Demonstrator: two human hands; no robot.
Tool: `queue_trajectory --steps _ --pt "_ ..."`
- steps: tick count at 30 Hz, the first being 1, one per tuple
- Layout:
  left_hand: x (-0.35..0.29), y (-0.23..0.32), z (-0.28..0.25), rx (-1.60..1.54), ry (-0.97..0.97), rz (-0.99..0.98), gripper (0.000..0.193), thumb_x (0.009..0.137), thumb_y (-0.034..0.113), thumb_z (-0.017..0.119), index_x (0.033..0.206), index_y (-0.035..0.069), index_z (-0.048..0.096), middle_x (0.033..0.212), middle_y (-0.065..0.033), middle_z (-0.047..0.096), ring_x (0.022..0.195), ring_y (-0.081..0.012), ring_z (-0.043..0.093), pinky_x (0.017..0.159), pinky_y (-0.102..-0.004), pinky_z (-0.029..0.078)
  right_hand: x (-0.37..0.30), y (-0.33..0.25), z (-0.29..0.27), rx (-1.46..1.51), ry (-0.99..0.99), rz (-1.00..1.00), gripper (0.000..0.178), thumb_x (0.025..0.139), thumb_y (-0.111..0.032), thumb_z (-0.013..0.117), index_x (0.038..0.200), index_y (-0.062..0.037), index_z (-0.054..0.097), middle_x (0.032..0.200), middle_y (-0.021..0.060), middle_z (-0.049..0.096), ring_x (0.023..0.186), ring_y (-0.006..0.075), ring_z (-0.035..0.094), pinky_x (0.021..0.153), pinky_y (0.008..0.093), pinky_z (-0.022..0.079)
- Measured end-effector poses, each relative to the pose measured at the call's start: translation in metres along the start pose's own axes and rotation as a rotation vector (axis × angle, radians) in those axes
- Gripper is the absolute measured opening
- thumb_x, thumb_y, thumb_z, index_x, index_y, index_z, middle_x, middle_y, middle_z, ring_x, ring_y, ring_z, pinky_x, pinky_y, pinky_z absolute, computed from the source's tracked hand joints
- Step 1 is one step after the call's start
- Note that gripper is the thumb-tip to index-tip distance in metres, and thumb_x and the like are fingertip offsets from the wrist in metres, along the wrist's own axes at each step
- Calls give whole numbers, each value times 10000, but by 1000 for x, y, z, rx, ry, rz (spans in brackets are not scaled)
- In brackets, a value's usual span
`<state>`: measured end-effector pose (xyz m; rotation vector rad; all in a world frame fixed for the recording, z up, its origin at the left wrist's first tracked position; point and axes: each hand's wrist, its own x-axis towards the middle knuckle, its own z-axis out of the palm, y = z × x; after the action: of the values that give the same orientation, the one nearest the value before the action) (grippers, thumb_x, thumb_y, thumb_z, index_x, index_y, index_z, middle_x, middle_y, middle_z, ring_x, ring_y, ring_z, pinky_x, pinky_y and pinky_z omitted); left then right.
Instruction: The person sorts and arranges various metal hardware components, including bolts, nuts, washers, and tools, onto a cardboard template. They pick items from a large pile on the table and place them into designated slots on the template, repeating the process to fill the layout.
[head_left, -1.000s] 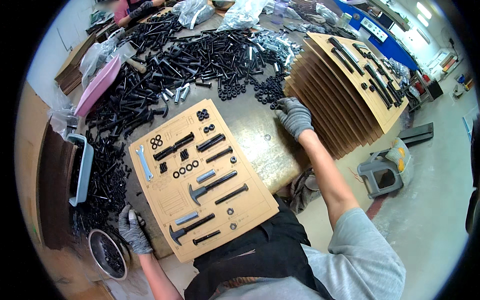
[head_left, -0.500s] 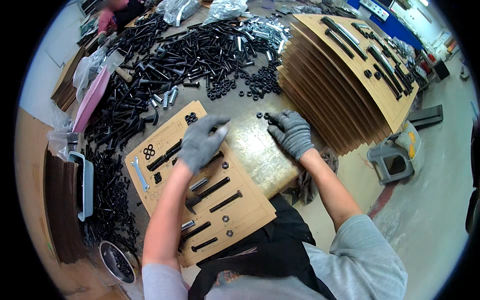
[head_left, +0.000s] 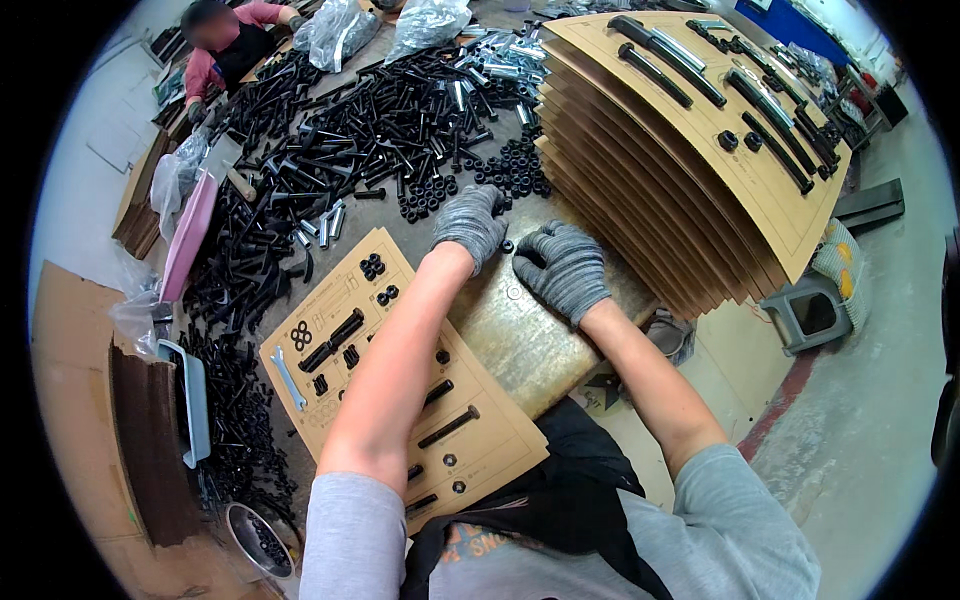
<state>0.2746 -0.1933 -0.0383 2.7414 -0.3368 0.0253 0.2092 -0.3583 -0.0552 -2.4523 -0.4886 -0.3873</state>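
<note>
My left hand, in a grey knitted glove, is at the near edge of the heap of black nuts. Its fingers are curled downward and their tips are mostly hidden. To its right, my gloved right hand rests over the bare metal tabletop with fingers bent in; whatever they hold cannot be made out. A single black nut lies between the two hands. Under my left forearm lies a brown cardboard sheet bearing black bolts, black nuts, black rings and a small wrench.
A tall stack of loaded cardboard sheets rises on the right. Heaped black bolts and silver sleeves cover the far table. Left are a pink tray, blue tray and metal bowl. Another person works at far left.
My left hand has gone from over the cardboard sheet to the nut heap, uncovering more nuts and bolts on the sheet. My right hand's fingers are more curled. The view has shifted slightly.
</note>
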Motion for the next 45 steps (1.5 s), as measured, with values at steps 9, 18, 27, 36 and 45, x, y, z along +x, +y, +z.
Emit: queue_trajectory --steps 9,18,27,36,45 --pt "-17 -4 -20 41 -215 -34 258 820 249 615 960 46 693 876 -171 679 841 -337 650 809 -396 507 -2 14 11 -24 129 -34 156 822 -216 625 893 -79 634 839 128 610 804 315 605 723 425 488" --pt "-41 -1 5 -116 -73 198 287 827 290 648 1020 77 648 1035 -188 615 971 -370 599 870 -434 479 -5 0 3 -101 -1 -101 253 826 -267 640 1036 -127 659 925 158 614 853 327 608 761 417 494" --pt "-105 0 -38 -184 -60 -6 225 782 155 586 927 15 685 952 -215 665 900 -380 644 834 -444 504 2 -32 -15 -300 -384 -80 121 800 -155 652 897 -84 671 890 189 654 856 364 631 775 434 503" --pt "-337 -139 -132 -308 188 -463 215 795 84 668 1000 19 652 932 -110 658 876 -196 629 815 -328 519 -1 -117 -2 568 -547 14 202 799 -135 714 939 5 676 807 72 682 700 108 617 630 269 525" --pt "-357 -143 -117 -70 201 -391 205 823 185 642 970 43 637 929 -156 631 870 -335 617 797 -411 496 -30 -275 100 -43 -609 -695 175 803 -170 634 949 -75 640 823 137 635 763 326 639 689 421 523"
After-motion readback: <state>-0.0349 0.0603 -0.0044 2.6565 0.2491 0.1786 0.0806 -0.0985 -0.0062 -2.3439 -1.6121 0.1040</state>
